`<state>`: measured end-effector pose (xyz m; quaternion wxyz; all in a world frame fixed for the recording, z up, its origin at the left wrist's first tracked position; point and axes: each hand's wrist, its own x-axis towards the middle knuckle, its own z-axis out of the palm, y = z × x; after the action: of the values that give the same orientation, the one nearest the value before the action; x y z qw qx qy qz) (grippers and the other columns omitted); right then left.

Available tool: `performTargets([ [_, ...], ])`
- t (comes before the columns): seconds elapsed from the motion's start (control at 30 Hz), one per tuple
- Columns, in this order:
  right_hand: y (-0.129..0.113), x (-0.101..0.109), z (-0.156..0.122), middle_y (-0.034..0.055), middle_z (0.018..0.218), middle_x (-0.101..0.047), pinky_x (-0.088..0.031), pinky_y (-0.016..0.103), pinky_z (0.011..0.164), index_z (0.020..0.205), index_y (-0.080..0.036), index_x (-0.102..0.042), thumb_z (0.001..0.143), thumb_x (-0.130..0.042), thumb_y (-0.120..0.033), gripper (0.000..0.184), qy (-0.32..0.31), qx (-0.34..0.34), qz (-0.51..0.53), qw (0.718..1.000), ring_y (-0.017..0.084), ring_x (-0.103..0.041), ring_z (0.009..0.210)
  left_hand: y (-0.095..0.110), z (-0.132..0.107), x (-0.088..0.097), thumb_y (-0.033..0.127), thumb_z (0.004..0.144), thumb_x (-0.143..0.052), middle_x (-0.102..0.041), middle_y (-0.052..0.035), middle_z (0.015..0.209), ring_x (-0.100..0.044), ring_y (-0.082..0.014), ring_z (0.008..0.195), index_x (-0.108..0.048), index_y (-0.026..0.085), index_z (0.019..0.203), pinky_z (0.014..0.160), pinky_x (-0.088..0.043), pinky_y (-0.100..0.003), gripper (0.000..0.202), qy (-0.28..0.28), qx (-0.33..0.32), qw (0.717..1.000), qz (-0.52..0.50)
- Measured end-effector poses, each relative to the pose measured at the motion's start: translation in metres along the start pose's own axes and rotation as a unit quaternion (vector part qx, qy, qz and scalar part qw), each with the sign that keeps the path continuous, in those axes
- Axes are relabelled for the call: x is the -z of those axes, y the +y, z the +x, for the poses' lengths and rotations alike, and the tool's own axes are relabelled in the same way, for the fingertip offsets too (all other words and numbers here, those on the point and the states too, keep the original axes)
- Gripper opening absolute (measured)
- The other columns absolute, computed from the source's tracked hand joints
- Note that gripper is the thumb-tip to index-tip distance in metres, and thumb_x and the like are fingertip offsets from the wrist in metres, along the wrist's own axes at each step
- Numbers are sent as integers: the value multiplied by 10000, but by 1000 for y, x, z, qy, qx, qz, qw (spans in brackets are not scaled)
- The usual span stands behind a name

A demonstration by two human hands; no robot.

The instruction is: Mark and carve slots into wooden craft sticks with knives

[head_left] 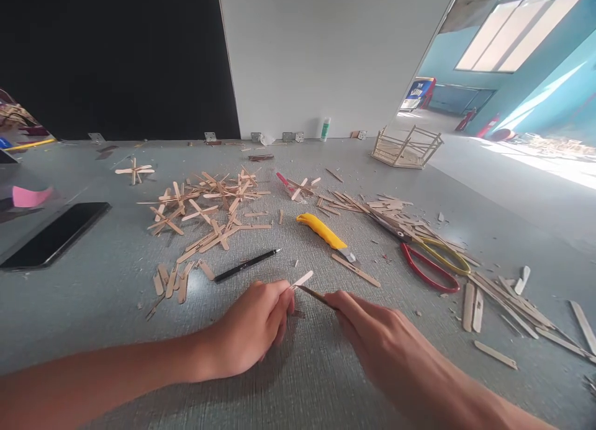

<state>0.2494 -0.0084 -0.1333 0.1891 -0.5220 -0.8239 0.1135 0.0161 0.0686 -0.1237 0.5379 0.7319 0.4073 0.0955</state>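
Note:
Near the front middle of the table, my left hand (258, 321) is closed on a small wooden craft stick (303, 279), whose pale rounded end sticks out past the fingers. My right hand (372, 331) grips a thin, dark, pointed tool (316, 295) that looks like a narrow blade or file. Its tip meets the stick close to my left fingertips; the handle is hidden in my palm. Just beyond lie a black mechanical pencil (246, 265) and a yellow utility knife (323, 231) with its blade out. A notched stick (356, 270) rests by the knife.
Slotted-together stick crosses (200, 213) are heaped at left centre, with short cut pieces (172, 281) nearer me. Scissors (428, 265) with red and yellow handles lie among loose sticks (507, 300) at right. A phone (56, 234), a glue stick (325, 129) and a stick frame (407, 147) stand farther out.

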Motion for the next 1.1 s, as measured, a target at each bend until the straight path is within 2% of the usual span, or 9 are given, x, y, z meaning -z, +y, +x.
performTargets([
  [0.1, -2, 1, 3, 70, 848, -711, -437, 241, 520, 1286, -133, -548, 795, -331, 57, 570, 2, 8, -52, 999, 152, -655, 611, -2, 0, 0, 372, 1090, -282, -519, 74, 536, -408, -91, 345, -481, 226, 868, 330, -307, -161, 332, -6, -1, 1000, 2],
  [0.17, -5, -1, 7, 39, 759, -676, -344, 251, 461, 1097, -146, -594, 780, -360, 41, 436, -5, -7, -87, 996, 135, -570, 507, -2, -1, -2, 361, 1092, -267, -515, 71, 536, -417, -92, 355, -484, 224, 863, 337, -317, -160, 344, -4, -4, 1000, 5],
  [0.27, -10, -7, 12, -28, 590, -547, -193, 271, 433, 836, -191, -533, 786, -422, 17, 240, -49, -57, -132, 988, 111, -375, 417, -1, -1, -4, 369, 1095, -240, -498, 62, 534, -427, -90, 373, -474, 218, 822, 358, -317, -164, 391, 13, -16, 1000, 16],
  [0.4, -14, -10, 17, -38, 591, -524, -140, 269, 468, 800, -197, -490, 808, -457, 2, 202, -79, -87, -145, 982, 101, -284, 459, 1, -2, -6, 373, 1084, -286, -464, 69, 505, -416, -85, 368, -442, 219, 744, 398, -308, -192, 405, 33, -38, 998, 25],
  [0.53, -19, -12, 21, -52, 589, -542, -104, 272, 462, 891, -191, -524, 818, -479, -18, 193, -104, -114, -123, 980, 97, -255, 451, -4, -2, -10, 327, 1077, -297, -472, 71, 507, -420, -91, 390, -446, 219, 735, 453, -326, -219, 388, 61, -52, 997, 21],
  [0.7, -32, -21, 27, -10, 673, -642, -91, 289, 472, 1099, -146, -567, 751, -539, -10, 375, -127, -102, -163, 973, 99, -341, 465, -11, -3, -17, 348, 1079, -281, -473, 59, 534, -436, -108, 451, -431, 226, 736, 465, -325, -221, 394, 115, -52, 992, 17],
  [0.87, -31, 4, 44, -28, 617, -555, -114, 285, 439, 925, -180, -613, 773, -513, 39, 284, -174, -137, -125, 967, 88, -296, 429, -12, -4, -16, 307, 1056, -285, -451, 78, 510, -382, -97, 370, -436, 234, 765, 374, -282, -196, 336, 100, -31, 995, -6],
  [1.0, -21, 30, 57, -16, 638, -524, -197, 277, 466, 772, -190, -614, 766, -571, 13, 208, -191, -80, -88, 974, 88, -349, 473, -13, -4, -13, 299, 1033, -338, -460, 72, 515, -402, -101, 377, -445, 232, 748, 368, -320, -183, 311, 83, -14, 996, -21],
  [1.1, -26, 28, 58, -5, 651, -526, -233, 286, 501, 813, -186, -634, 801, -554, -2, 201, -187, -51, -53, 980, 106, -391, 511, -11, -4, -13, 323, 1039, -326, -455, 77, 509, -403, -106, 368, -450, 236, 769, 355, -326, -183, 309, 87, -6, 996, -34],
])
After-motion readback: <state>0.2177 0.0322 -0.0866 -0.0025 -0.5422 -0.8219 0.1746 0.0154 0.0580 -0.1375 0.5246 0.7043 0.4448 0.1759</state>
